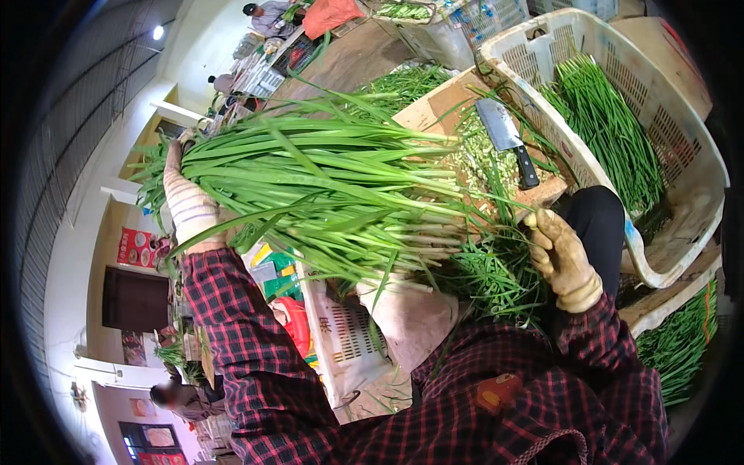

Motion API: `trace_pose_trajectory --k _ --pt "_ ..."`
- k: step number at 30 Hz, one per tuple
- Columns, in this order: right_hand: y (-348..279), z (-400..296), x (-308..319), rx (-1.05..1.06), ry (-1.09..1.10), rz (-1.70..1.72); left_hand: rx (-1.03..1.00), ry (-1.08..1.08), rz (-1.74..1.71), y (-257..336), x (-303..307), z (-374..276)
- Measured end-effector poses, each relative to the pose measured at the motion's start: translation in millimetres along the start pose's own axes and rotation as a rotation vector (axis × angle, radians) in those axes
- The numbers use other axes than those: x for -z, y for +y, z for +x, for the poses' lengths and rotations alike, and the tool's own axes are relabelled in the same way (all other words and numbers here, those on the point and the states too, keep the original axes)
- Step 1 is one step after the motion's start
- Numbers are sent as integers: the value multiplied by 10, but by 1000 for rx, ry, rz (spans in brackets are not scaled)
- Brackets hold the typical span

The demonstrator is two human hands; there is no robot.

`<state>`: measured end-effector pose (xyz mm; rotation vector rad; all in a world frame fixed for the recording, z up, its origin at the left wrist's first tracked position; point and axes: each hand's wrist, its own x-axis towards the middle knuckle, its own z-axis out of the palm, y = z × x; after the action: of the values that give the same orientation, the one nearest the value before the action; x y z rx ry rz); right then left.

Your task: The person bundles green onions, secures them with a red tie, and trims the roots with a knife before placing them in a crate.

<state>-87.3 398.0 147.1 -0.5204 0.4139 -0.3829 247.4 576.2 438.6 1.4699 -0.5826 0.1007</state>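
Observation:
A large bundle of long green leafy stalks, possibly garlic chives or garlic greens [314, 168], spans the middle of the view with its pale ends to the right. My left hand [189, 180], in a knitted glove, holds the leafy end, its fingers partly hidden by leaves. My right hand [555, 253], in a yellowish glove, pinches a thin green leaf near the stalk ends. A cleaver with a black handle [500, 125] lies on a wooden board [430, 110] among chopped pale stalk pieces [485, 154]. Loose green trimmings [500, 279] lie below the board.
A big white plastic crate [587, 157] at the right holds a trimmed green bundle [610, 128]. More greens [677, 343] lie below it. Another white crate [349, 337] stands near my lap. Several people work in the background, one at the top [270, 17].

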Motion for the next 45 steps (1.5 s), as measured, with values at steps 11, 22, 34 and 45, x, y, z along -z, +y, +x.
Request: trace_pose_trajectory --k 11,22,34,45 --pt "-79 -426 -17 89 -372 244 187 80 -322 -141 330 690" --pt "118 633 -1245 -101 -322 -126 37 -76 -134 -97 -282 308" --pt "216 41 -662 -335 -395 134 223 95 -150 -206 -111 485" --pt "210 29 -57 28 -73 -2149 256 270 -175 75 263 622"
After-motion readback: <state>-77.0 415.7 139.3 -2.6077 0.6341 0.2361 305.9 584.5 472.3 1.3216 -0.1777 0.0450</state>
